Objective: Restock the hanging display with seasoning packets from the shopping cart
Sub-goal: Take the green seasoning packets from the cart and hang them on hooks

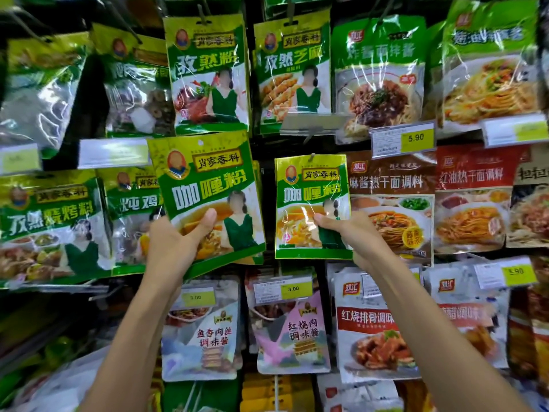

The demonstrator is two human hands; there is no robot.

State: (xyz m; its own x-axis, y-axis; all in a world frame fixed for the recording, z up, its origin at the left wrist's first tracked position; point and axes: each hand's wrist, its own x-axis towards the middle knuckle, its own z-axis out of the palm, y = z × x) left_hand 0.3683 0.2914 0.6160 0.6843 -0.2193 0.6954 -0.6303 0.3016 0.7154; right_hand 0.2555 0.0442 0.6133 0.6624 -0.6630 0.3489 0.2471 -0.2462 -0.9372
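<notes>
Your left hand (pixel 172 242) gripping a flat, glossy green curry packet (pixel 208 185), up-left of the pink sauce pouch (pixel 294 334), your right hand (pixel 353 233) pinching a crinkly hanging packet (pixel 309 200) straight above that pouch.

The hanging display (pixel 89 93) fills the whole view, its back panel dark wherever it shows between the goods. Thin metal pegs (pixel 124 22) jut out from it near the top. Yellow price labels (pixel 416 138) and clear plastic holders (pixel 312 123) hang along the rows. Bright light throws white glare streaks across the glossy wrappers.
</notes>
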